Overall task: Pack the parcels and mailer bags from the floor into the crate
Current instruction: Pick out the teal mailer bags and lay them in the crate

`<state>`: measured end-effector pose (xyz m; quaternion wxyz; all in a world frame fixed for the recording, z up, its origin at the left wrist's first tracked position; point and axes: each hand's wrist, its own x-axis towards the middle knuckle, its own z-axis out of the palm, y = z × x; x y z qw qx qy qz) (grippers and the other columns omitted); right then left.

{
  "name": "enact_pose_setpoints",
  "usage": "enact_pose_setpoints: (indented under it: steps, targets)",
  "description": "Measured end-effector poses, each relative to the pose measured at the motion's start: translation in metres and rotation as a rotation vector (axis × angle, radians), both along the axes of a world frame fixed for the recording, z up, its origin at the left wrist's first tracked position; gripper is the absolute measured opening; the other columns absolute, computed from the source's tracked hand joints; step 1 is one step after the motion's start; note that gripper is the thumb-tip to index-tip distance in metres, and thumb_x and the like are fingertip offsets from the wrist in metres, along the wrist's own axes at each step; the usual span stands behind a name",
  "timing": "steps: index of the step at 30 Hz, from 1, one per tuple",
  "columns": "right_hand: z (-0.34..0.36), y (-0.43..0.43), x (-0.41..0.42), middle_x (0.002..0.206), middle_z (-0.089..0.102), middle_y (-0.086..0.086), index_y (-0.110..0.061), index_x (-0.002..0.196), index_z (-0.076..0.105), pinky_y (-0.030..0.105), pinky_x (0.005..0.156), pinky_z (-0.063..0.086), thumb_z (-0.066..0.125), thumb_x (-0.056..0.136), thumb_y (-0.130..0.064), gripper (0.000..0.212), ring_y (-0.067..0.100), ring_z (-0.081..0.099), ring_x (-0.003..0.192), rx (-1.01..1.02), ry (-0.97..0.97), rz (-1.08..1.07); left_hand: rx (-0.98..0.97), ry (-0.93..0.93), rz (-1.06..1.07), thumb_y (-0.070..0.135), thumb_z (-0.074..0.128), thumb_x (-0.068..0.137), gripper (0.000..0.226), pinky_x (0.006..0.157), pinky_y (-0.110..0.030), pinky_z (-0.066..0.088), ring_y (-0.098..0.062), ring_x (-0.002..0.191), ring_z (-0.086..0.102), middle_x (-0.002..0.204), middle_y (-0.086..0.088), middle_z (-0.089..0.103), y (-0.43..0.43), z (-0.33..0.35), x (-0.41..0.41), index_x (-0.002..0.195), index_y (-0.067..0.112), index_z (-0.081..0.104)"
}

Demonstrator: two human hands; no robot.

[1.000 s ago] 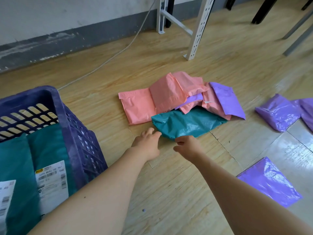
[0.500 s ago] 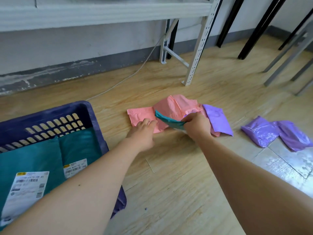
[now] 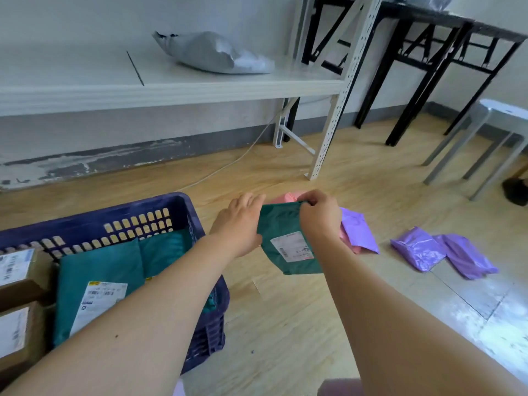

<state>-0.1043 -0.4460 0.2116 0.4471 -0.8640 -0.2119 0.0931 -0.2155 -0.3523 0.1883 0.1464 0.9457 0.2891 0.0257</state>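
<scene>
A teal mailer bag (image 3: 288,247) with a white label hangs upright above the floor, just right of the blue crate (image 3: 177,204). My right hand (image 3: 320,215) pinches its top edge. My left hand (image 3: 241,224) holds its left edge, fingers partly hidden behind the bag. The crate holds teal mailer bags (image 3: 100,272) with labels and brown cardboard parcels (image 3: 20,327) at its left side. Behind the lifted bag, pink mailer bags (image 3: 285,198) and a purple mailer bag (image 3: 358,231) lie on the floor, mostly hidden. Two more purple bags (image 3: 440,252) lie to the right.
A white metal shelf (image 3: 171,90) with a grey bag (image 3: 214,54) stands against the wall behind the crate; its upright post (image 3: 328,132) meets the floor near the pile. Black table legs (image 3: 405,110) and a grey stool (image 3: 491,130) stand at the right. A white cable (image 3: 228,164) runs along the floor.
Both hands took hold of the teal bag on the floor and lifted it off the pile, turning it upright so its label faces me. My view has tilted upward.
</scene>
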Motion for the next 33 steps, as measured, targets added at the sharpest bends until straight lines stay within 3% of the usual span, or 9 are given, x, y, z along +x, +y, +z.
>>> enact_pose_setpoints:
  steps: [4,8,12,15,19,23,27,30,33]
  targets:
    - [0.021,0.011,-0.025,0.077,0.060,-0.007,-0.013,0.092,0.070,0.023,0.062,0.038,0.043,0.080,0.002,0.034,0.015,0.052,0.074,0.065,-0.087,0.114,0.068,-0.029,0.040,0.026,0.059,0.086,0.055,0.094,-0.037,0.038,-0.027,0.123,0.045,0.136,-0.003,0.045,0.002,0.013,-0.018,0.136,0.019,0.035]
    - [0.033,0.024,-0.044,0.067,0.055,-0.013,-0.011,0.085,0.072,0.019,0.052,0.034,0.041,0.077,0.005,0.036,0.006,0.044,0.059,0.117,-0.120,0.216,-0.125,-0.186,0.210,0.024,0.051,0.091,0.009,0.069,-0.031,0.038,-0.029,0.094,0.057,0.098,-0.004,0.062,0.009,0.025,-0.033,0.097,0.018,0.053]
    - [0.042,0.036,-0.057,0.080,0.061,-0.004,-0.014,0.090,0.073,0.018,0.048,0.032,0.038,0.076,0.006,0.043,0.005,0.041,0.053,0.177,-0.092,0.278,-0.309,-0.325,0.315,0.016,0.043,0.097,0.018,0.064,-0.030,0.031,-0.037,0.093,0.058,0.096,-0.019,0.064,0.020,0.026,-0.037,0.081,0.013,0.048]
    - [0.042,0.047,-0.063,0.098,0.064,-0.001,-0.020,0.111,0.067,0.024,0.061,0.046,0.039,0.078,0.003,0.049,0.013,0.049,0.060,0.228,-0.067,0.252,-0.455,-0.505,0.465,0.015,0.039,0.099,0.020,0.065,-0.028,0.032,-0.039,0.095,0.059,0.105,-0.023,0.064,0.026,0.026,-0.040,0.094,0.006,0.056]
    - [0.032,0.056,-0.061,0.118,0.064,0.001,-0.021,0.112,0.065,0.037,0.087,0.051,0.043,0.081,-0.002,0.043,0.024,0.062,0.096,0.222,0.025,0.115,-0.626,-0.697,0.656,0.017,0.035,0.101,0.030,0.074,-0.028,0.035,-0.027,0.092,0.050,0.113,-0.015,0.058,0.032,0.031,-0.041,0.121,0.003,0.053]
    - [0.004,0.055,-0.050,0.104,0.068,0.009,-0.013,0.109,0.067,0.028,0.078,0.048,0.047,0.083,-0.011,0.032,0.029,0.064,0.096,-0.093,0.200,0.051,-0.812,-0.830,0.823,0.019,0.036,0.101,0.033,0.074,-0.030,0.035,-0.024,0.089,0.046,0.102,-0.009,0.048,0.041,0.030,-0.045,0.125,0.002,0.049]
    - [-0.014,0.051,-0.042,0.074,0.063,0.013,-0.001,0.091,0.061,0.026,0.060,0.049,0.050,0.090,-0.018,0.021,0.020,0.056,0.056,-0.285,0.563,0.135,-0.985,-0.904,0.925,0.020,0.041,0.100,0.033,0.081,-0.034,0.041,-0.027,0.094,0.050,0.105,-0.010,0.050,0.048,0.028,-0.050,0.127,0.004,0.049]
    - [-0.004,0.040,-0.052,0.069,0.057,0.009,-0.005,0.080,0.054,0.024,0.057,0.039,0.035,0.099,-0.035,0.039,0.016,0.052,0.056,-0.400,0.707,0.273,-1.084,-0.956,0.972,0.022,0.047,0.096,0.033,0.097,-0.044,0.046,-0.032,0.104,0.057,0.112,-0.013,0.057,0.053,0.026,-0.051,0.123,0.005,0.053]
    - [-0.006,0.045,-0.057,0.070,0.060,0.010,-0.008,0.081,0.049,0.021,0.051,0.036,0.034,0.099,-0.042,0.042,0.016,0.052,0.055,-0.365,0.780,0.285,-1.190,-0.976,0.980,0.022,0.051,0.092,0.024,0.098,-0.051,0.046,-0.034,0.107,0.059,0.118,-0.015,0.061,0.059,0.019,-0.050,0.112,0.010,0.057]
